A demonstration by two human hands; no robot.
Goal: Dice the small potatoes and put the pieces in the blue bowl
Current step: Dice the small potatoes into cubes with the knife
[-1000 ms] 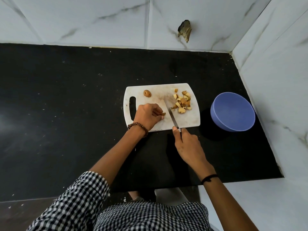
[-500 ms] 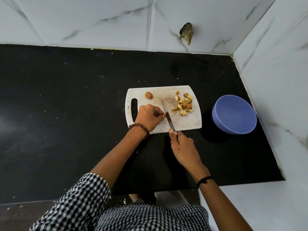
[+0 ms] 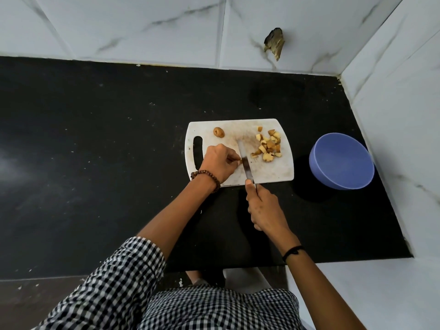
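The risk sits at centre frame. The left hand (image 3: 217,163) pinches a potato piece (image 3: 240,160) so small that its fingertips lie right against the knife (image 3: 246,164) blade, and a slip or roll could bring the edge onto a finger. That hand is curled, knuckles up, over the white cutting board (image 3: 273,173), with one whole potato (image 3: 218,132) above it. The right hand (image 3: 264,208) grips the handle, one digit laid forward onto the blade's base. Right of the blade lies the diced pile (image 3: 269,145). No pieces show in the blue bowl (image 3: 341,160) at far right.
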